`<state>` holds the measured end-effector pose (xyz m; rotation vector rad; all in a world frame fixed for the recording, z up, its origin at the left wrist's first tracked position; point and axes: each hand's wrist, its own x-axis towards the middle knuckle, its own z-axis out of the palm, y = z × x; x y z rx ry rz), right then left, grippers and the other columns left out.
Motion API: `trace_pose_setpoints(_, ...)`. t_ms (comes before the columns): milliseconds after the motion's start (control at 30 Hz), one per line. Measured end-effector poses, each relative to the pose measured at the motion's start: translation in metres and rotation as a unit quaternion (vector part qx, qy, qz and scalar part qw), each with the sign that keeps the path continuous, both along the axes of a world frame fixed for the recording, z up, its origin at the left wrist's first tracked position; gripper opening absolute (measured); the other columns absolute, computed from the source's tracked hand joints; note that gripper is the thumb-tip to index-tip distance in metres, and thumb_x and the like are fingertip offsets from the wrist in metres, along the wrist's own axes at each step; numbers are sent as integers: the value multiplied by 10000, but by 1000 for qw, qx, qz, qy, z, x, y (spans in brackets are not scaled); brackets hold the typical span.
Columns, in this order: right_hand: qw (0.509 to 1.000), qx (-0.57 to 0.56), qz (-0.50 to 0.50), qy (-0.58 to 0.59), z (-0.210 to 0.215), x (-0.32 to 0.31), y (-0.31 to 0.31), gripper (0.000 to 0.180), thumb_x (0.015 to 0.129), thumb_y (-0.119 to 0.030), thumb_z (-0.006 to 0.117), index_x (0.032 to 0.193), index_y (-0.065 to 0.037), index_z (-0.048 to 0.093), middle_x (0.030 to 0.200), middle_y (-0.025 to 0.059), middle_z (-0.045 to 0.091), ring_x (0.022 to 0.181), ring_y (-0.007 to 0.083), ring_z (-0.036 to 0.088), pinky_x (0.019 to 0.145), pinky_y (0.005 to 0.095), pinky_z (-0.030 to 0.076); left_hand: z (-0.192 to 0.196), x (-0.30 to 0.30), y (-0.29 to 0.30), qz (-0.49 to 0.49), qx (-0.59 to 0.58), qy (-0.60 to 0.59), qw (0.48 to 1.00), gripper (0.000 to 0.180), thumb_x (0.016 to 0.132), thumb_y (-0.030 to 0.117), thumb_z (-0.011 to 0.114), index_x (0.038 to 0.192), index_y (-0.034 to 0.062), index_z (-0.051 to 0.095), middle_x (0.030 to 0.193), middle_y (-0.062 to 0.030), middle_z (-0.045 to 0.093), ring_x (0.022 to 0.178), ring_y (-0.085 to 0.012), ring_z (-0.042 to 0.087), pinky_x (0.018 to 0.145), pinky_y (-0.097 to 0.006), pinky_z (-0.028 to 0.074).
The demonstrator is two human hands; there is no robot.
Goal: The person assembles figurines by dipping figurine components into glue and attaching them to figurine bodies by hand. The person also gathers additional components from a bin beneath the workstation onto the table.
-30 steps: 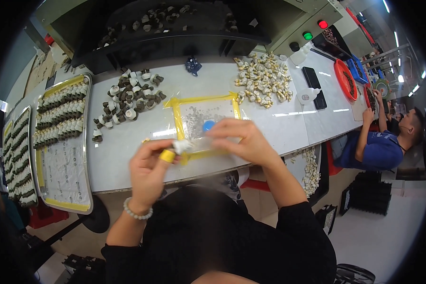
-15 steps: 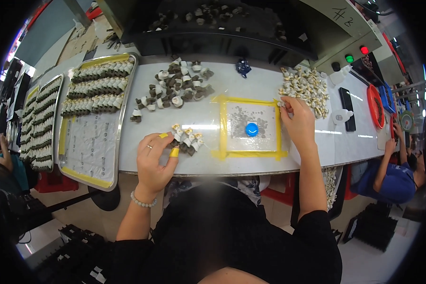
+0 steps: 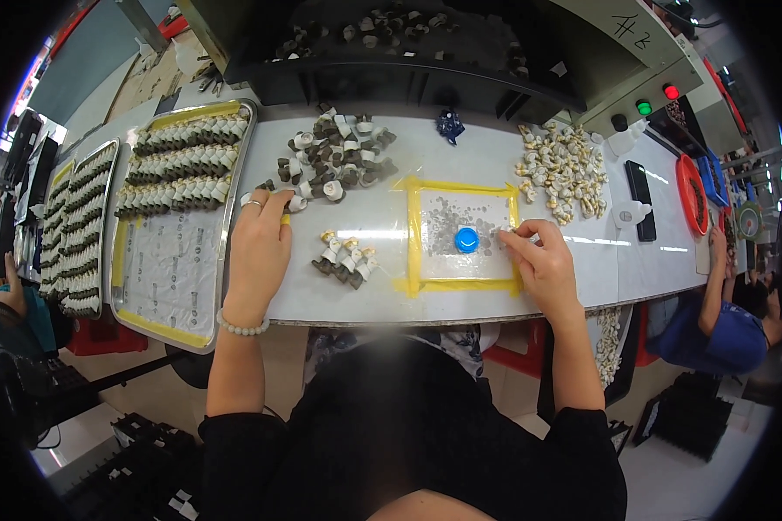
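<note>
My left hand (image 3: 262, 239) reaches to the near left edge of a loose pile of small dark-and-white figurine parts (image 3: 343, 143). Its fingers are bent down, and what lies under them is hidden. Three assembled figurines (image 3: 347, 259), with dark bases, white bodies and gold-touched tops, lie together to the right of that hand. My right hand (image 3: 543, 265) pinches a small whitish piece (image 3: 502, 235) over a yellow-taped square (image 3: 460, 284). Dark grey spots cover part of the square, and a blue round cap (image 3: 467, 240) sits on it, just left of my right fingertips.
White-and-gold small parts (image 3: 565, 169) lie heaped at the right. Metal trays (image 3: 208, 334) with rows of figurines stand at the left. A black phone (image 3: 640, 200) and white bottle (image 3: 630, 213) lie farther right. A dark machine (image 3: 391, 74) spans the back; a co-worker (image 3: 712, 330) sits at the right.
My left hand has left the three figurines and moved up and left to the dark-and-white pile. My right hand has come from the white-and-gold heap down to the taped square.
</note>
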<state>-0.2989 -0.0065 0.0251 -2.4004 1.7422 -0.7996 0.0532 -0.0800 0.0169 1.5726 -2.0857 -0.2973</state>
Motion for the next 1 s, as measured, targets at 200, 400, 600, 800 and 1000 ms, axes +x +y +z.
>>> trace_pose_setpoints(200,997,12,-44,-67,-8,-2,-1,224,741,-12,664,963,-46,663,862,94,588,755,256,584,661,335,487,1,-4,4,-27,-33,16,999,307,687,-49,602,991,-9,591,992,-164,560,914,-333,540,798,-395,446)
trace_pose_setpoints(400,996,30,-38,-73,-7,-4,-5,201,753,-26,657,954,-33,653,877,111,600,787,276,595,693,339,495,3,-4,6,-78,-41,52,995,264,669,-49,615,928,-7,586,920,-131,596,902,-290,566,777,-369,457)
trace_pose_setpoints(600,996,48,-38,-72,-7,-6,-8,215,757,-35,673,970,-13,654,877,94,598,753,215,607,668,295,501,9,-22,25,-97,137,494,853,301,691,-134,556,971,-30,522,1030,-164,606,926,-203,606,835,-299,465)
trace_pose_setpoints(800,995,54,5,-88,5,10,-12,227,745,-45,659,971,-22,665,860,85,596,723,204,594,625,279,485,3,-44,44,-206,301,634,682,248,757,-118,578,972,-19,504,1029,-188,592,1009,-262,607,861,-364,516)
trace_pose_setpoints(1000,995,58,69,-34,13,28,-22,244,710,-35,658,953,-27,674,833,85,592,721,220,590,623,302,490,-3,-67,57,-211,367,679,600,271,768,24,681,1002,-10,548,996,-208,619,840,-241,636,742,-315,520)
